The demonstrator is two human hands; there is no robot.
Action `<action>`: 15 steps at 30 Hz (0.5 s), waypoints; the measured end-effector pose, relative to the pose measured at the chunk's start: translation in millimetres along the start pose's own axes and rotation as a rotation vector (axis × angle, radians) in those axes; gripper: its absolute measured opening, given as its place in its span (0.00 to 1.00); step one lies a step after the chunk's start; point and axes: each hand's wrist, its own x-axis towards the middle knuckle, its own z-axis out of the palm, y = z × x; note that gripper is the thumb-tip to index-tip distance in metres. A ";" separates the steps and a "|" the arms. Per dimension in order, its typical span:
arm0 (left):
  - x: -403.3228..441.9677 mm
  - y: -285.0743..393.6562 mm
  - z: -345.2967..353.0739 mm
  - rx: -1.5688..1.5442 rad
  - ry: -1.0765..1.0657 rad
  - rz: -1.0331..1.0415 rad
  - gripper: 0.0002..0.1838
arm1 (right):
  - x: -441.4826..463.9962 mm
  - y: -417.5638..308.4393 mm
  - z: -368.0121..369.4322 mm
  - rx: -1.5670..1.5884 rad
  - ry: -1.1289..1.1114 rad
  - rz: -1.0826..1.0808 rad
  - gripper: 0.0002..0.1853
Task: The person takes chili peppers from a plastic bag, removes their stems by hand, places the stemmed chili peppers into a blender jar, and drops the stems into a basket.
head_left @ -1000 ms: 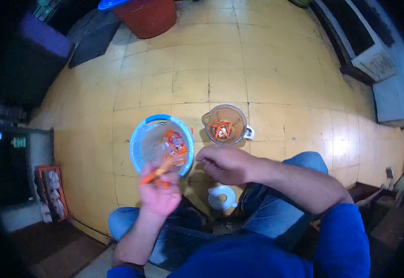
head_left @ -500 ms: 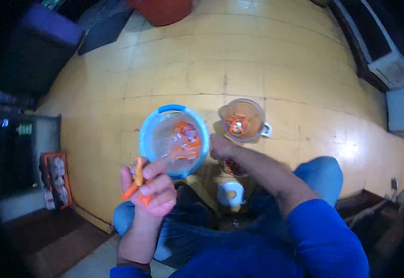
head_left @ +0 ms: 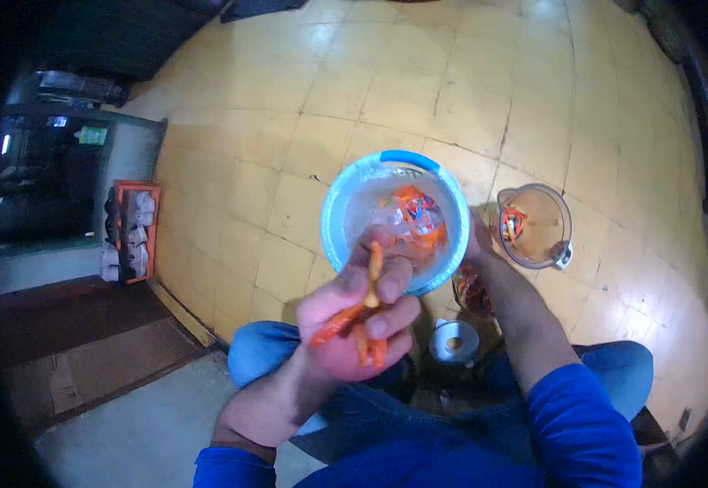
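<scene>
My left hand point(head_left: 362, 313) is closed around several slender orange-red chili peppers point(head_left: 370, 281), over the near left rim of a light blue basin point(head_left: 334, 220). The peppers stick out between its fingers and thumb. Inside the basin are orange pieces point(head_left: 427, 236) and a crumpled printed wrapper point(head_left: 421, 210) in what looks like cloudy water. My right hand point(head_left: 477, 240) grips the basin's right side; the wall partly hides its fingers. Right of that hand stands a clear blender jug point(head_left: 541, 232) with red-orange pieces point(head_left: 514, 224) at the bottom.
A white ring-shaped lid point(head_left: 454, 342) lies between my legs, near a bundle of dark red items point(head_left: 473, 291) below my right forearm. At the left stands an orange rack point(head_left: 152, 236) with pale shoes or bundles. Yellow tiles point(head_left: 240, 179) cover the floor.
My left hand has moved right and over the basin's near rim with the peppers still in it. The view has turned, shifting the basin and jug rightward. My right hand stays at the basin's side.
</scene>
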 end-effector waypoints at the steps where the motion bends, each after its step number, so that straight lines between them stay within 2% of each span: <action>1: 0.0 -1.5 0.3 0.021 -0.015 0.011 0.19 | 4.2 6.5 3.5 0.049 -0.026 0.009 0.20; 3: -0.5 -3.4 -2.9 0.062 -0.038 0.009 0.24 | -3.9 -6.9 7.9 -0.004 -0.057 -0.063 0.18; 4: 0.0 -3.6 -0.6 0.066 0.046 0.022 0.20 | -14.6 -10.9 6.8 -0.036 -0.067 -0.090 0.17; 5: 0.4 -0.6 -3.7 0.069 0.030 0.023 0.20 | -28.6 -13.2 1.8 -0.074 -0.074 -0.111 0.17; 7: 7.4 2.7 -14.6 0.104 0.162 0.069 0.15 | -64.6 -24.9 -17.9 -0.382 -0.123 -0.260 0.16; 8: 10.5 3.3 -13.3 0.204 0.164 0.124 0.09 | -69.7 -31.8 -22.4 -0.461 -0.153 -0.166 0.16; 9: 11.1 4.4 -13.5 0.189 0.150 0.116 0.09 | -82.0 -43.0 -25.0 -0.533 -0.185 -0.061 0.16; 11: 14.0 11.1 -12.3 0.147 0.100 0.161 0.08 | -117.4 -76.4 -38.9 -0.733 -0.214 -0.115 0.14; 12: 15.1 15.5 -10.1 0.142 0.074 0.149 0.08 | -136.4 -94.6 -51.0 -0.701 -0.255 -0.306 0.10; 13: 14.7 19.7 -8.1 0.158 0.047 0.136 0.08 | -147.9 -102.3 -58.9 -0.583 -0.229 -0.397 0.09; 15: 10.3 19.3 0.9 0.163 0.000 0.129 0.09 | -178.2 -145.4 -84.6 -0.509 -0.255 -0.474 0.07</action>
